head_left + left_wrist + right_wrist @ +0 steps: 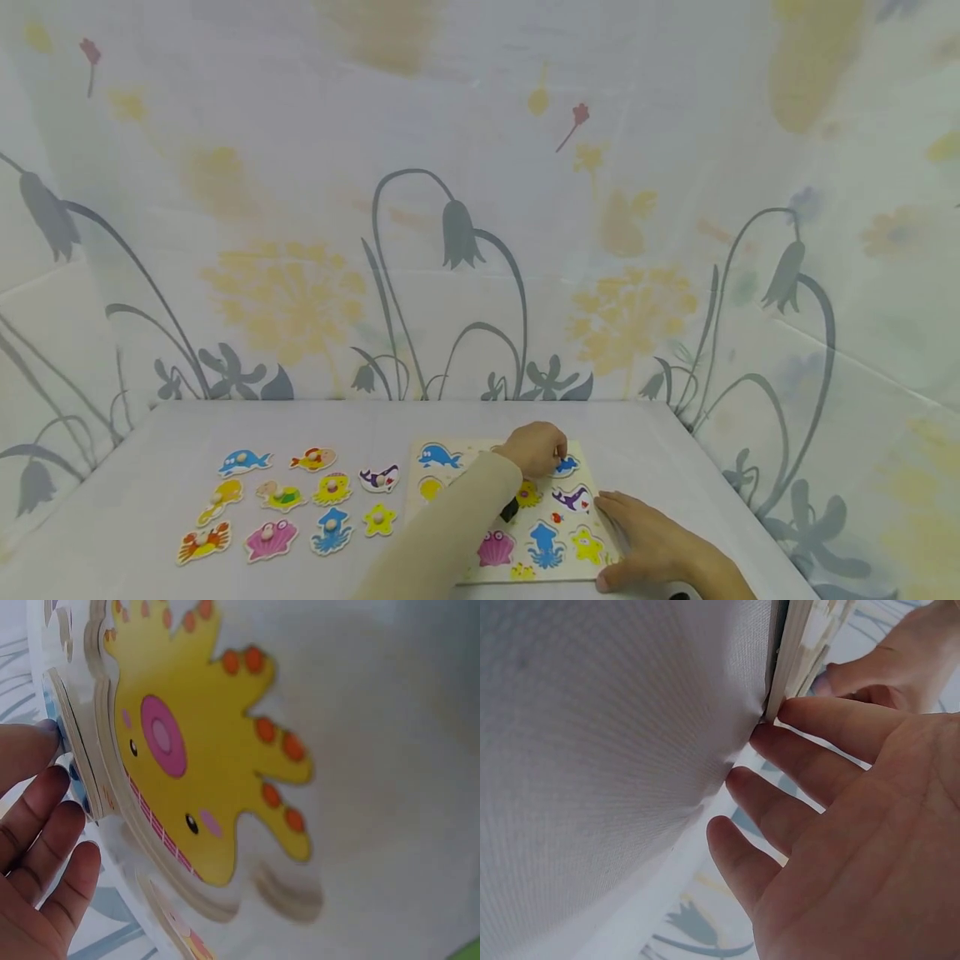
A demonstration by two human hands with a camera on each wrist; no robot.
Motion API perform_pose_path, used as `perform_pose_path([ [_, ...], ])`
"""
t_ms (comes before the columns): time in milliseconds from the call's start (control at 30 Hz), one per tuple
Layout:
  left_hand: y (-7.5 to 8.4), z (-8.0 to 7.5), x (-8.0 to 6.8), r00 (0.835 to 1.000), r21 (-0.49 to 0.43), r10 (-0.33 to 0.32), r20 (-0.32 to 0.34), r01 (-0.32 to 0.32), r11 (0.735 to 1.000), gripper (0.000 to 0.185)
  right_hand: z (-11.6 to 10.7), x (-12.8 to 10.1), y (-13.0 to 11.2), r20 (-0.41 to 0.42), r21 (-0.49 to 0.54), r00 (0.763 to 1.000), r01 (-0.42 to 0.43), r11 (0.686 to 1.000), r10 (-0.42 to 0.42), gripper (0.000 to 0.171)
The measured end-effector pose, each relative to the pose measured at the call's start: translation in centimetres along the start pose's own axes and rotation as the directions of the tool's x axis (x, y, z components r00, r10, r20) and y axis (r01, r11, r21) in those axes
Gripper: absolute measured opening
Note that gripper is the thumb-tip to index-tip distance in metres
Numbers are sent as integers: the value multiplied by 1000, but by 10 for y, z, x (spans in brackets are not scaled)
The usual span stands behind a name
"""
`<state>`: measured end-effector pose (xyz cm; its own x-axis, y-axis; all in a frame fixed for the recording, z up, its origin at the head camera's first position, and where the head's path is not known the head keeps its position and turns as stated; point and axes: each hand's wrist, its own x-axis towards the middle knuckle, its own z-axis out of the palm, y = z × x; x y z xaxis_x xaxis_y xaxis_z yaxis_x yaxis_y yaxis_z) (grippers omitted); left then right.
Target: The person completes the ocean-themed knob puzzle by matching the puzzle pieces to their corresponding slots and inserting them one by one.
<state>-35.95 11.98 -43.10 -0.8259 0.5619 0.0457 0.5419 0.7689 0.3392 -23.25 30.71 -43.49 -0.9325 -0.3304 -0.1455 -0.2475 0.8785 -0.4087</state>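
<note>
A wooden puzzle board (pixel 472 454) printed with sea animals lies on the white table (pixel 150 433). My left hand (pixel 557 454), in a beige sleeve, reaches over the board's far right corner and pinches a small blue fish piece (pixel 567 464). In the left wrist view, thumb and fingers (pixel 52 810) hold that blue piece (pixel 69 757) by its edge beside the printed yellow octopus (pixel 202 750). My right hand (pixel 637 533) lies flat at the board's right edge. Its straight fingers (pixel 832 724) touch the board's rim (pixel 802 645).
Several loose animal pieces lie left of the board, among them a blue whale (pixel 243 461), an orange crab (pixel 203 542), a pink shell (pixel 270 539) and a yellow star (pixel 379 519). A flowered cloth (pixel 465 250) hangs behind and beside the table.
</note>
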Motion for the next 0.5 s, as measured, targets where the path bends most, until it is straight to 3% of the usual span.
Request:
perform_pose_path([
  [500, -1, 7, 4, 999, 19, -1, -32, 2, 1000, 4, -3, -1, -5, 18, -13, 1000, -23, 1000, 23, 104],
])
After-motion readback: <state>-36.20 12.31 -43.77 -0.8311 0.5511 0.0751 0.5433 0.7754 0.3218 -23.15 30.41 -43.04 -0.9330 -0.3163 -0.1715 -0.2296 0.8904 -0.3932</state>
